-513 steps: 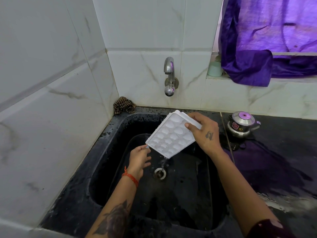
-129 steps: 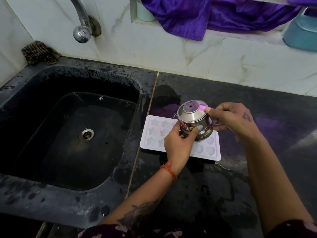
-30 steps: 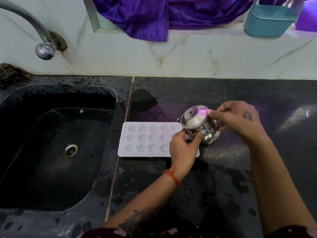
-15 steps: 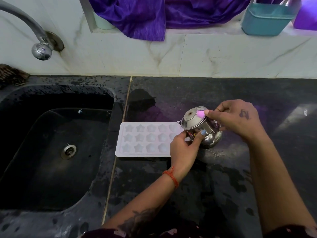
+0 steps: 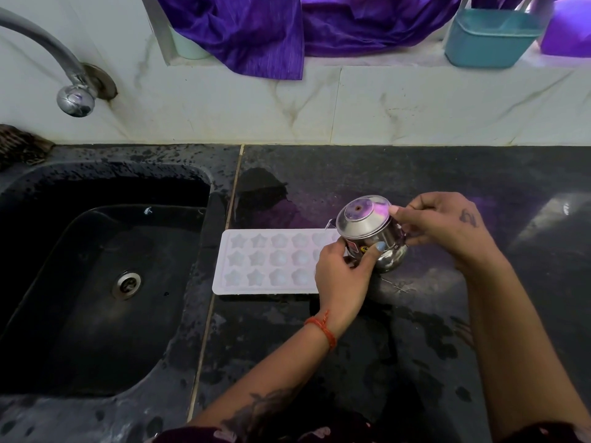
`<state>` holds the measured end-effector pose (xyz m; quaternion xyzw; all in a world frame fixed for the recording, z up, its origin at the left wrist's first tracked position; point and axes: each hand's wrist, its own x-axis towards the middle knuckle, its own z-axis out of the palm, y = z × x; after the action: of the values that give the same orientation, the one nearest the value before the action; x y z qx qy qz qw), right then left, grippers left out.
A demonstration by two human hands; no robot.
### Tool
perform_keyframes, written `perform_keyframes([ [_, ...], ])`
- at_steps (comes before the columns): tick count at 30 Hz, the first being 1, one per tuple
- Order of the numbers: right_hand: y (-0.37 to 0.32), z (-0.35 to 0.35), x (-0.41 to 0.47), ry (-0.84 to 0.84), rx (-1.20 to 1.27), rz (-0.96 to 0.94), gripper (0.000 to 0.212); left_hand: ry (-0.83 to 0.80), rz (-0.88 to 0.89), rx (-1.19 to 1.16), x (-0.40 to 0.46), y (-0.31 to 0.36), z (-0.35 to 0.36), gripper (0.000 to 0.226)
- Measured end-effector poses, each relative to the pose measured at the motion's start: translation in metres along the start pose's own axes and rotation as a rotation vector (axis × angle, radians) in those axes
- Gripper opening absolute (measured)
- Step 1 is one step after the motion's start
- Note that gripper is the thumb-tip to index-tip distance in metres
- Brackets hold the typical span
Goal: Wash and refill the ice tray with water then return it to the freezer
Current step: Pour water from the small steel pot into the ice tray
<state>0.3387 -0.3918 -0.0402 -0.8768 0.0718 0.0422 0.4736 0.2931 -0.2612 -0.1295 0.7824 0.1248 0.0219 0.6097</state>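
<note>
A white ice tray (image 5: 271,260) with star and round moulds lies flat on the wet black counter (image 5: 399,330), just right of the sink. Above its right end I hold a small lidded steel pot (image 5: 371,236), tilted left toward the tray. My left hand (image 5: 343,278) grips the pot's body from the near side. My right hand (image 5: 444,227) holds it from the right, with a fingertip on the lid's edge. The tray's right end is hidden behind the pot and my left hand.
A black sink (image 5: 96,282) with a drain sits at the left under a steel tap (image 5: 75,99). A purple cloth (image 5: 256,30) and a teal tub (image 5: 489,36) rest on the tiled ledge behind. A scrubber (image 5: 19,148) lies at the sink's far left corner.
The pot has stayed tilted over the tray's right end in both hands. The view has shifted slightly; the tray has not moved.
</note>
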Motion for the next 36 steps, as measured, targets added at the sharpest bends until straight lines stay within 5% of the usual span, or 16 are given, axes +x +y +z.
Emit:
perform_keyframes([
  [12,0.004,-0.011,-0.001,0.063,-0.015,-0.013,0.026,-0.049,-0.026,-0.003,0.001,0.003,0.014,0.046],
  [20,0.000,-0.012,-0.001,0.091,-0.166,-0.040,0.034,-0.121,-0.089,-0.081,-0.005,0.006,0.016,0.031],
  [25,-0.002,-0.014,-0.003,0.069,-0.222,-0.055,0.032,-0.135,-0.101,-0.134,-0.006,0.004,0.018,0.049],
  [36,-0.002,-0.016,-0.005,0.079,-0.259,-0.033,0.033,-0.142,-0.130,-0.129,-0.006,0.003,0.022,0.053],
])
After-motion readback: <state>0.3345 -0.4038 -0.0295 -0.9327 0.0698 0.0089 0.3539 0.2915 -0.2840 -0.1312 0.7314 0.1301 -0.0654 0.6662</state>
